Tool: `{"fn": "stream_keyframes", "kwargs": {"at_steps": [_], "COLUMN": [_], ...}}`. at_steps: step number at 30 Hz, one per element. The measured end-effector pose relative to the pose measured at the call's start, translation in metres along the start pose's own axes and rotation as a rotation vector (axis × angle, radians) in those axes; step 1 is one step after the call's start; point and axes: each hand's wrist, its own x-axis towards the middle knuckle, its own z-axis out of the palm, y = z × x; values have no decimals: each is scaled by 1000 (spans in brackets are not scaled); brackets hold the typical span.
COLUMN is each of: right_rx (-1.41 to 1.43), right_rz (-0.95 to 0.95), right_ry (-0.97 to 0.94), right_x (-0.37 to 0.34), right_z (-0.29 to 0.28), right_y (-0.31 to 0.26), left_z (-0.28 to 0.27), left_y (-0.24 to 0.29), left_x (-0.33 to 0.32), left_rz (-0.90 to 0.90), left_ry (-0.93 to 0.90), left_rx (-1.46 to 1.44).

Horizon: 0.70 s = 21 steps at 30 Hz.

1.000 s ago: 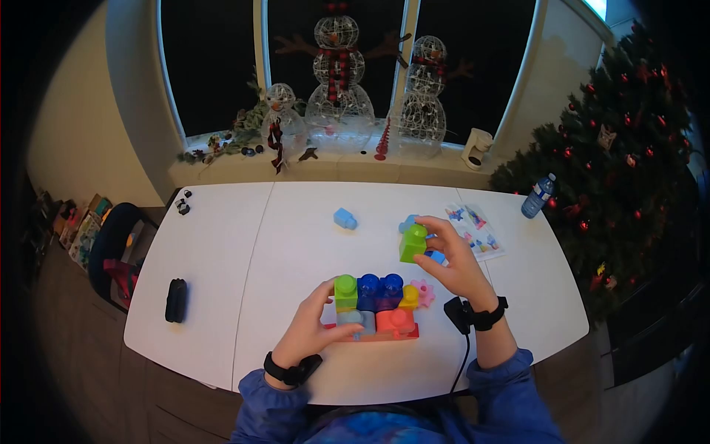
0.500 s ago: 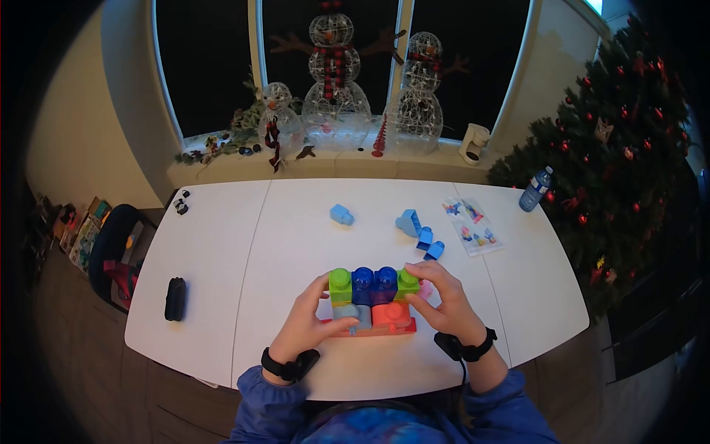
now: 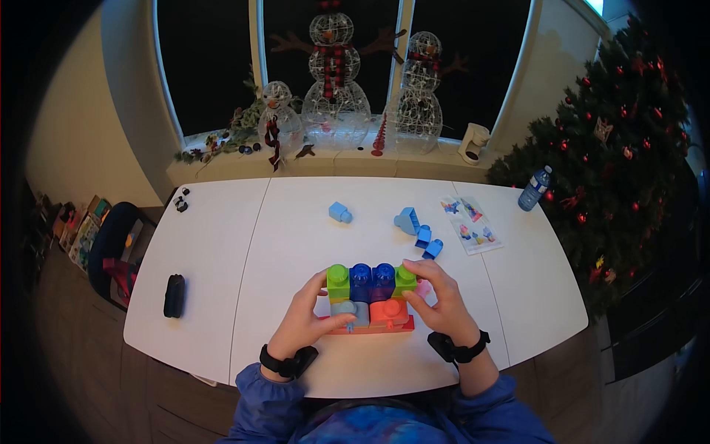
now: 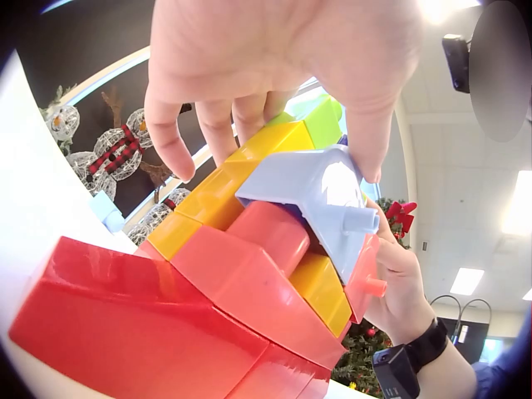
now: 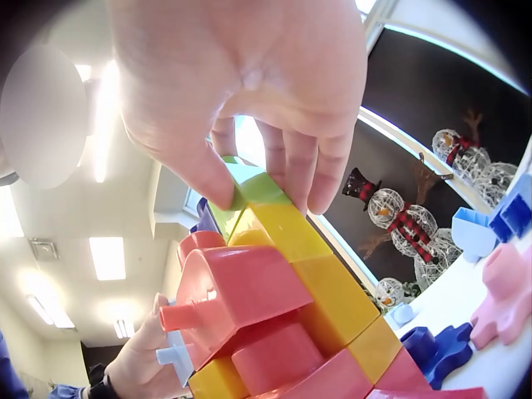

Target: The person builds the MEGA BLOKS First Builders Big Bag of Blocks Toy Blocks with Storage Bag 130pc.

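Two holds: left fingers (image 4: 170,137) grip block stack (image 3: 362,288); right fingers (image 5: 331,170) pinch green end block (image 3: 404,283).
Green end block: lopsided pressing could tilt it.

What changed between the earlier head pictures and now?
The right hand moved a green block down and slightly left, onto the yellow block at the block structure's right end, and still pinches it. The left hand still holds the left end; the lone light blue block and water bottle stayed put.
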Motion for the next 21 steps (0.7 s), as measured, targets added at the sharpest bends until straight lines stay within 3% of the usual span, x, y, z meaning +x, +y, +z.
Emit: {"fn": "stream_keyframes", "kwargs": {"at_steps": [21], "right_rx": [16], "right_rz": [45], "right_ry": [38], "right_x": [-6], "right_z": [5], "right_y": [1], "left_z": [1], "left_y": [-1], "left_x": [0], "left_rz": [6], "left_ry": [2], "left_rx": [-18]}}
